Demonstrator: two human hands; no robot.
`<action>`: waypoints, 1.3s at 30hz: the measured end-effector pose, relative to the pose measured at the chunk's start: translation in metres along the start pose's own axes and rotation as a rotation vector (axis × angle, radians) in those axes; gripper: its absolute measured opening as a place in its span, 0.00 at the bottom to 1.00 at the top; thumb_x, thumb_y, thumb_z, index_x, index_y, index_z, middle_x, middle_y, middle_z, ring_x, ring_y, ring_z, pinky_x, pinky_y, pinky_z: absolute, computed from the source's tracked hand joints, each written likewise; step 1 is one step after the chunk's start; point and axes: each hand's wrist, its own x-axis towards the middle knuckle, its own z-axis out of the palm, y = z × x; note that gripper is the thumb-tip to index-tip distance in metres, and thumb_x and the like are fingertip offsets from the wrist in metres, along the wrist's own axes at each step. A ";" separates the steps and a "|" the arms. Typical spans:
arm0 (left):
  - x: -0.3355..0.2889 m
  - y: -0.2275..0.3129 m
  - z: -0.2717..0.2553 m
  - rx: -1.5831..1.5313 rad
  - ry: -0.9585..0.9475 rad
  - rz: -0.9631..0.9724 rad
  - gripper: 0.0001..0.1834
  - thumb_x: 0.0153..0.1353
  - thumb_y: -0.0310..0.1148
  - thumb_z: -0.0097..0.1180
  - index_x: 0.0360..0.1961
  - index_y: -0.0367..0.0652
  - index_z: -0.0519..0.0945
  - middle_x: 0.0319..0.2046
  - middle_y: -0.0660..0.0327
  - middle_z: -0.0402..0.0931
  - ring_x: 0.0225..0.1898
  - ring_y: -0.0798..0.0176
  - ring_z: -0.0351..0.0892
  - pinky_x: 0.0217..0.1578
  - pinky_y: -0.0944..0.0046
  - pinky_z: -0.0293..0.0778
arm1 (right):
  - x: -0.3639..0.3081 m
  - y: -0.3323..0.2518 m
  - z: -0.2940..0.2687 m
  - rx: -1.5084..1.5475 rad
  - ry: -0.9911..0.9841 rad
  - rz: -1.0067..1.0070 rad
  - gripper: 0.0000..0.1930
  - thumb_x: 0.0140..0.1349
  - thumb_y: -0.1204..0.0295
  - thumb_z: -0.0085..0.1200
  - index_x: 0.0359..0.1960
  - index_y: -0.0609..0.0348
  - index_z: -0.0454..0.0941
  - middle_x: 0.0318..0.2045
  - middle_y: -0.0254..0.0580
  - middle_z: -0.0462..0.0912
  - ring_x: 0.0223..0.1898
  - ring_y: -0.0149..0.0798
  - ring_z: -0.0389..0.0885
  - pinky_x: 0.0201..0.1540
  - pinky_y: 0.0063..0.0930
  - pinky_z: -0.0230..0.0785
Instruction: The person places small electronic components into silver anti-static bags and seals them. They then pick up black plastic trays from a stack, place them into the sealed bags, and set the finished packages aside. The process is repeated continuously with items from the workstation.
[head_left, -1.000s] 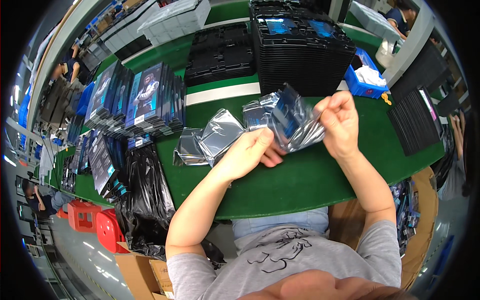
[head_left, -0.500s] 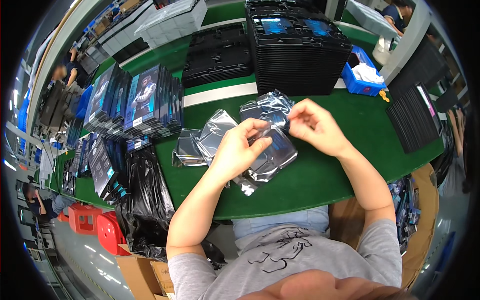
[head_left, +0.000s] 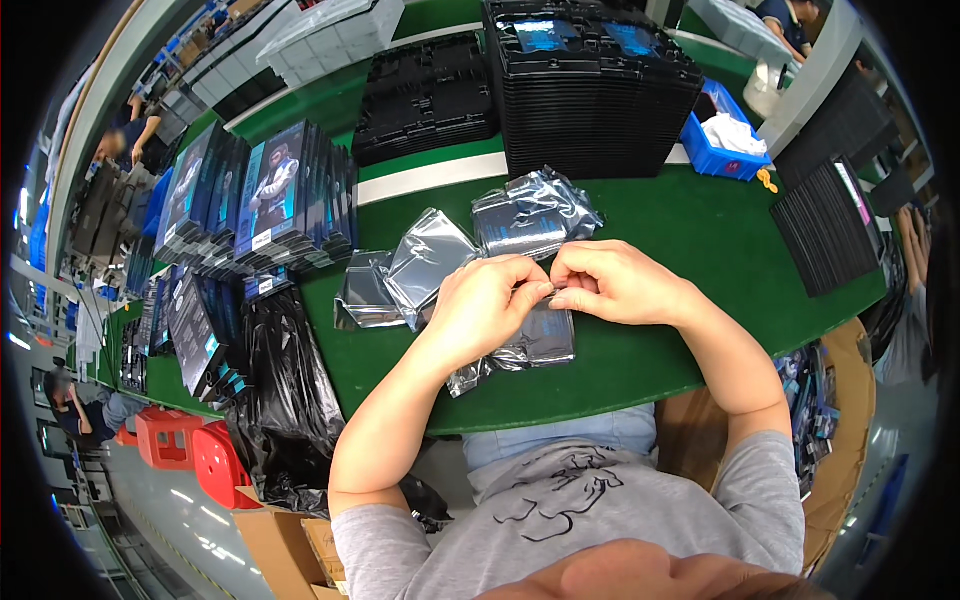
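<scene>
A shiny silver antistatic bag [head_left: 548, 338] with a dark flat item inside is held low over the table's near side. My left hand [head_left: 485, 305] is closed, thumb and fingers pinching the bag's upper edge. Fingertips of my right hand [head_left: 622, 285] are closed at the same edge, touching or nearly touching the left thumb; the exact grip is partly hidden. Just beyond my hands lies a crumpled silver bag with a dark item [head_left: 525, 222]. To its left, two more silver bags, a larger one [head_left: 430, 260] and a smaller one [head_left: 368, 290], overlap on the green mat.
Printed boxes [head_left: 275, 190] stand in rows at the left, beside a black plastic bag [head_left: 290, 370]. A tall stack of black trays [head_left: 590, 110] rises at the back. Right of it are a blue bin [head_left: 720, 160] and a black stack [head_left: 828, 235]. A cardboard box [head_left: 840, 430] stands lower right.
My right hand has come down and left to meet my left hand at the bag's edge. The held bag has turned and shifted slightly. The view has moved a little.
</scene>
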 end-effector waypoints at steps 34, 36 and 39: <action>0.001 -0.003 0.003 -0.361 -0.121 -0.108 0.06 0.67 0.29 0.56 0.36 0.37 0.81 0.30 0.64 0.81 0.30 0.73 0.75 0.32 0.68 0.72 | -0.004 -0.003 0.008 -0.261 0.362 -0.486 0.10 0.56 0.70 0.62 0.23 0.56 0.74 0.20 0.34 0.72 0.19 0.39 0.72 0.24 0.33 0.63; 0.000 0.001 0.006 -0.243 0.020 0.071 0.06 0.65 0.29 0.57 0.36 0.37 0.80 0.29 0.61 0.80 0.28 0.67 0.76 0.31 0.65 0.72 | -0.003 0.000 0.010 -0.088 0.321 -0.338 0.11 0.62 0.68 0.59 0.24 0.59 0.73 0.20 0.39 0.73 0.20 0.42 0.72 0.26 0.34 0.64; -0.001 0.003 0.002 -0.151 0.067 0.167 0.05 0.63 0.28 0.59 0.36 0.38 0.79 0.28 0.57 0.78 0.27 0.59 0.76 0.31 0.62 0.72 | -0.005 0.003 0.015 0.163 0.258 -0.122 0.14 0.67 0.66 0.54 0.26 0.60 0.72 0.20 0.39 0.72 0.21 0.36 0.72 0.27 0.30 0.64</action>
